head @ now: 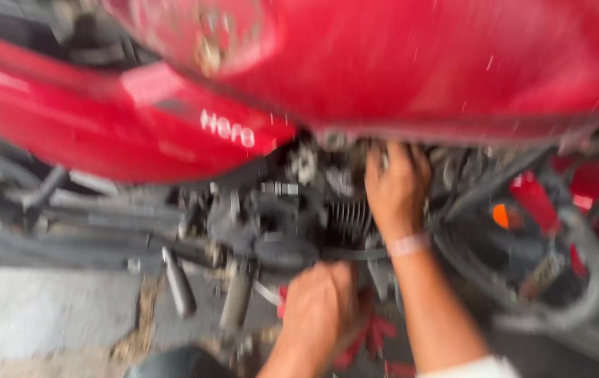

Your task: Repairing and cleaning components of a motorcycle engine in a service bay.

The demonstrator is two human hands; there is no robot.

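red over grey and black

we see a glossy red fuel tank (439,56) and a matching red side panel (103,126) carrying small white lettering. under them our motorcycle engine (292,210) is dark grey and black, with silvery cooling fins (348,217). an orange indicator lens (501,215) glows beside a black front tyre (586,273). our right hand (396,183) wears a pale pink wristband (409,244) and a white cuff (474,369). our left hand (322,308) is over something red (373,336), blurred. the ground (33,315) is light grey.
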